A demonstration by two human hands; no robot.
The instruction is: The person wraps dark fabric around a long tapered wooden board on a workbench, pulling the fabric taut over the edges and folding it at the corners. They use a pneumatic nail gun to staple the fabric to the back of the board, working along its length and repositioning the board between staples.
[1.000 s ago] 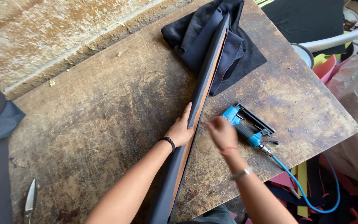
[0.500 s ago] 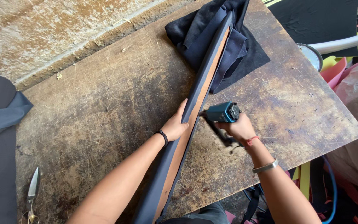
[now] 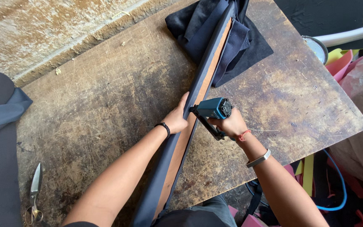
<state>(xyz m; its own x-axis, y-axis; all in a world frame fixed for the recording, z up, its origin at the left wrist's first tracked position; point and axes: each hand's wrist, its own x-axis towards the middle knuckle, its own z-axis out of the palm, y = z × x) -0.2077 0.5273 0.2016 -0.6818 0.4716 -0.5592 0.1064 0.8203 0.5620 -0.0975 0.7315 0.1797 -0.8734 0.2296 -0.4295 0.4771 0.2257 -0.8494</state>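
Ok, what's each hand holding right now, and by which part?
Right hand grips the blue staple gun by its handle; left hand presses the fabric-wrapped wooden strip at its edge.

Staple gun [image 3: 213, 108] teal-blue; fabric [image 3: 198, 29] dark navy; board [image 3: 198, 101] orange-brown; table [image 3: 106, 105] stained brown.

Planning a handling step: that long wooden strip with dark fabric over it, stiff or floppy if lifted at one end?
The wooden strip probably lifts stiff: it runs straight across the table. Being long and narrow, it may flex slightly. The dark fabric would likely droop; it lies bunched at the far end.
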